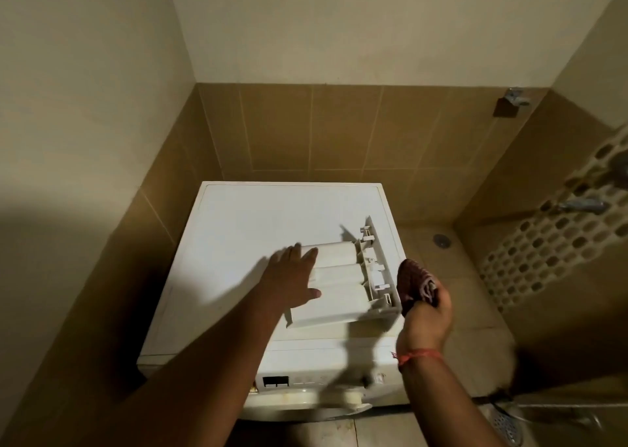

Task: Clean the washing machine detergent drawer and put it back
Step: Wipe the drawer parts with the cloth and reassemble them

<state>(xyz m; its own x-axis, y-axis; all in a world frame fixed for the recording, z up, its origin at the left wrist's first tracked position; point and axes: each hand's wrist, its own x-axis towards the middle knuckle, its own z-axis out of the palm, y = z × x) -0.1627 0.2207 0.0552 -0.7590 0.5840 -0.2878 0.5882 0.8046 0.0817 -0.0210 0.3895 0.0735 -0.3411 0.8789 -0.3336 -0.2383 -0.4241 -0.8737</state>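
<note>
The white detergent drawer lies upside down on top of the white washing machine, its front panel turned to the right edge. My left hand rests flat on the drawer's left end with fingers spread, holding nothing. My right hand is closed on a dark red patterned cloth, which hangs just right of the drawer's front panel. I cannot tell whether the cloth touches the panel.
The machine stands in a tiled corner, with walls close on the left and behind. Taps and a perforated screen are on the right wall. A floor drain sits behind the machine's right side, another drain cover at lower right.
</note>
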